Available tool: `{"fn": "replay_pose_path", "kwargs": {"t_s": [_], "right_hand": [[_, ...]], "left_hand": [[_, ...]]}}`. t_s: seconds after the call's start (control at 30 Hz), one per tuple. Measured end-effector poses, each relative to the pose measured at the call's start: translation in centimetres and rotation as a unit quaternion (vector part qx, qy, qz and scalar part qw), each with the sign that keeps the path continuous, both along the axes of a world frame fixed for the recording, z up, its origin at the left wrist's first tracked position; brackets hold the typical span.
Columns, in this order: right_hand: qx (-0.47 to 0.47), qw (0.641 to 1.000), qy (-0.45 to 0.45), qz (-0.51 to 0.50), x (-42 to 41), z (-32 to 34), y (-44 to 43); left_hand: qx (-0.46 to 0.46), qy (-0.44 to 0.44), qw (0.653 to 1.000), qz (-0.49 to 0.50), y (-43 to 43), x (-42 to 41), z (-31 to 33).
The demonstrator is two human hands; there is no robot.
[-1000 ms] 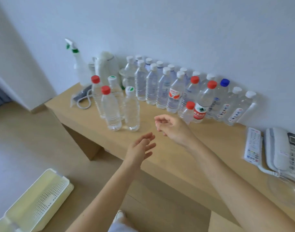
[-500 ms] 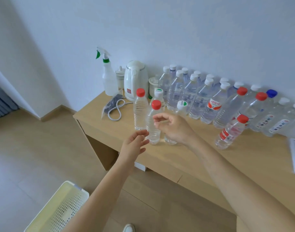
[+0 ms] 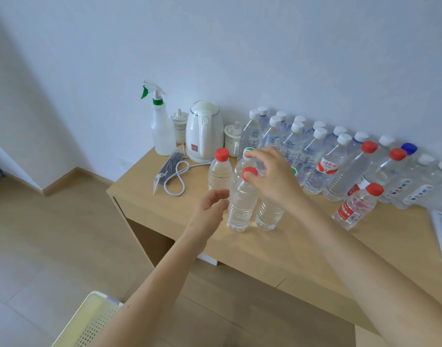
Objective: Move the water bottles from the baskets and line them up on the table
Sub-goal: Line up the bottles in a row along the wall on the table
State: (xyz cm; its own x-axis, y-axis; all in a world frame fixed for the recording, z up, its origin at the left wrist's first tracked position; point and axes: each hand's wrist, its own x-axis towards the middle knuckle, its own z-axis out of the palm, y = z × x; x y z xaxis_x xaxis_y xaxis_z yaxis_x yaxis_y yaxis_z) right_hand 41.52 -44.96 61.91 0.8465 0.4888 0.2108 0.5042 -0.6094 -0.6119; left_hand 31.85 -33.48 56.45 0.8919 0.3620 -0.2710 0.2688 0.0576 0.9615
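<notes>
A person's right hand (image 3: 272, 179) arched over a red-capped bottle (image 3: 241, 206) and a green-capped bottle (image 3: 240, 167) on the table (image 3: 277, 254), fingers curved at their caps. Whether it gripped either could not be told. The left hand (image 3: 209, 211), loosely curled and empty, hovered just left of the red-capped bottle. Beyond the right hand, more bottles (image 3: 312, 156) lined the wall.
</notes>
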Motion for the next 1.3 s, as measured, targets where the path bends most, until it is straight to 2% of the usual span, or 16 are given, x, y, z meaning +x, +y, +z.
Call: {"fn": "replay_pose_path", "kwargs": {"t_s": [0.13, 0.2, 0.33, 0.5, 0.57, 0.67, 0.77, 1.07, 1.3], "right_hand": [[-0.111, 0.992, 0.064, 0.024, 0.7, -0.7, 0.3], [-0.127, 0.989, 0.067, 0.024, 0.7, -1.3, 0.5], [-0.104, 0.994, 0.021, 0.000, 0.8, -2.3, 0.8], [-0.038, 0.998, 0.026, -0.030, 0.5, -1.7, 0.8], [-0.021, 0.999, 0.003, -0.030, 0.3, -0.7, 1.1], [0.017, 0.999, -0.012, -0.036, 0.3, 0.8, 1.6], [0.043, 0.997, -0.008, -0.062, 0.1, 1.2, 1.9], [0.045, 0.992, 0.001, -0.119, -2.0, 0.8, -2.6], [0.028, 0.988, 0.008, -0.154, -2.6, 0.8, -10.4]], "left_hand": [[0.023, 0.019, 0.999, -0.013, 0.5, 1.0, -0.8], [0.031, 0.028, 0.999, -0.017, 0.5, 1.3, -1.3], [0.056, 0.042, 0.997, -0.042, 0.6, 1.4, -2.2], [0.141, 0.032, 0.987, -0.068, 0.4, 1.1, -4.1], [0.165, 0.004, 0.985, -0.060, -0.1, 1.2, -4.6], [0.198, -0.058, 0.978, 0.005, -0.5, 1.5, -4.7], [0.235, -0.081, 0.969, 0.001, -0.8, 2.0, -4.4], [0.270, -0.120, 0.955, -0.015, -3.8, 0.9, -5.6], [0.226, -0.132, 0.963, -0.057, -11.5, 1.2, -5.4]]}}
